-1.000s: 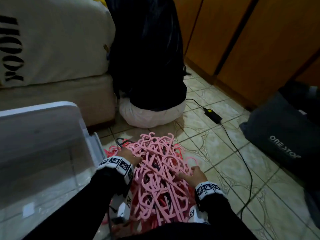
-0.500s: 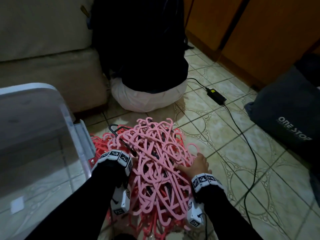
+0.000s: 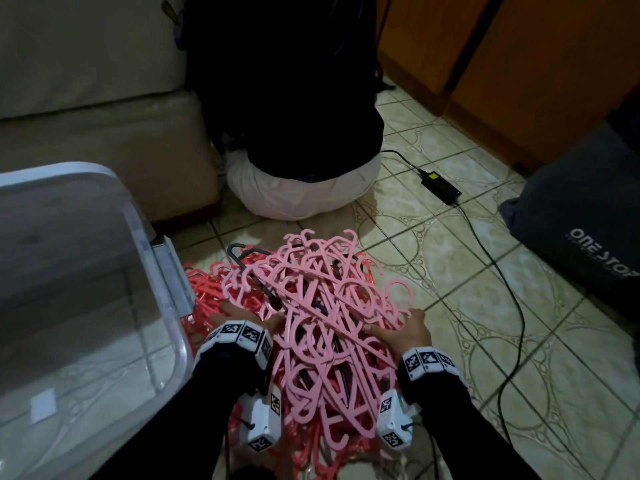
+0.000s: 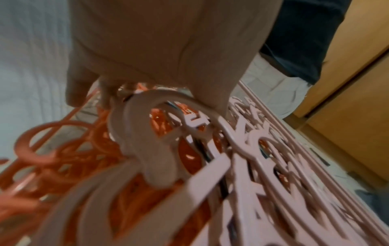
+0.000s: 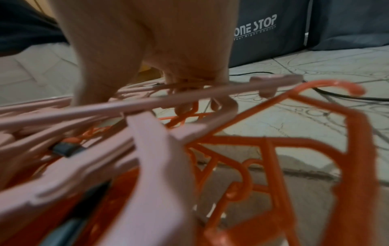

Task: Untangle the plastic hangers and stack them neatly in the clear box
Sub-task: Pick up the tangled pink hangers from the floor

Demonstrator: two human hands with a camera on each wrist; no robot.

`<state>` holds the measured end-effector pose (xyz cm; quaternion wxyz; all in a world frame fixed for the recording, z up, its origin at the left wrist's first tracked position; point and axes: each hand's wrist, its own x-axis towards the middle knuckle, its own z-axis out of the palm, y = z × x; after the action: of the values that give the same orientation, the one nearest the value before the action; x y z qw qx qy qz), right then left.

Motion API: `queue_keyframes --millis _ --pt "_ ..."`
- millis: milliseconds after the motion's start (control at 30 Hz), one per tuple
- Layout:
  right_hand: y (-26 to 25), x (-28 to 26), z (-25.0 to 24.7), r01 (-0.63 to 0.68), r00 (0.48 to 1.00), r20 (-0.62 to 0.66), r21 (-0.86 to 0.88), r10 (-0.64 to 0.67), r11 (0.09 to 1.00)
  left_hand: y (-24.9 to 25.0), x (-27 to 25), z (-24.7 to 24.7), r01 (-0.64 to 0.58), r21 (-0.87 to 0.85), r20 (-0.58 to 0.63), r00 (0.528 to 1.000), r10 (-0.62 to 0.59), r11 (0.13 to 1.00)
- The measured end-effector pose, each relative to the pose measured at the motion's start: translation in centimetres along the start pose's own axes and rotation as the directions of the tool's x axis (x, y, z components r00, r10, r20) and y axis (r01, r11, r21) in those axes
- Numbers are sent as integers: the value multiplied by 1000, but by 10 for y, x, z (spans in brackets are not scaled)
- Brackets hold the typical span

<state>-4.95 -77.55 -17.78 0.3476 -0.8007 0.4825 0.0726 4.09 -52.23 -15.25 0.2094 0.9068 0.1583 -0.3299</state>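
A tangled heap of pink hangers (image 3: 322, 306) lies on the tiled floor, over red hangers (image 3: 202, 289) and a black hanger (image 3: 242, 252). The clear box (image 3: 169, 271) stands just left of the heap; no hangers show inside it. My left hand (image 3: 242, 315) grips the heap's left side, fingers (image 4: 77, 93) curled down among pink hooks (image 4: 147, 133) and red hangers (image 4: 52, 149). My right hand (image 3: 408, 327) grips the right side, its thumb on top. In the right wrist view its fingers (image 5: 183, 103) curl round pink bars (image 5: 168, 99) above an orange-red hanger (image 5: 273, 149).
A beige bed base (image 3: 104, 140) is behind the box. A black bag over a white sack (image 3: 301, 188) sits beyond the heap. A power adapter (image 3: 440, 183) and its cable (image 3: 502, 271) cross the tiles at right, near a dark "ONE STOP" bag (image 3: 581, 220) and wooden doors (image 3: 519, 64).
The head view has tipped downward. Both hands have slid outward from the top of the heap to its left and right sides and taken hold there.
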Motion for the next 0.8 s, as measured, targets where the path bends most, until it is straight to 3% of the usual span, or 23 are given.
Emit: queue_keyframes --millis 133,267,367,467,533,600,800 --pt "3 1 -7 26 998 -57 9 -26 1000 6 -15 -4 49 -12 -47 998 -50 999" --pt "7 1 -13 58 989 -132 -30 -62 998 1 -6 4 -57 -58 23 998 58 997" --pt "14 1 -15 55 996 -78 121 -46 991 -6 0 8 -47 -203 31 998 54 978" --pt "17 -2 -21 19 995 87 343 -52 939 -7 3 6 8 -159 48 999 0 987" --pt "15 -6 -23 10 970 229 311 -86 950 -8 10 9 19 -181 40 999 -11 983" --pt "12 -9 -23 37 954 281 245 -108 969 -11 18 12 4 -305 29 1000 5 952" --pt "5 -11 -17 171 957 217 104 -190 980 -25 29 19 -41 -537 -58 998 12 843"
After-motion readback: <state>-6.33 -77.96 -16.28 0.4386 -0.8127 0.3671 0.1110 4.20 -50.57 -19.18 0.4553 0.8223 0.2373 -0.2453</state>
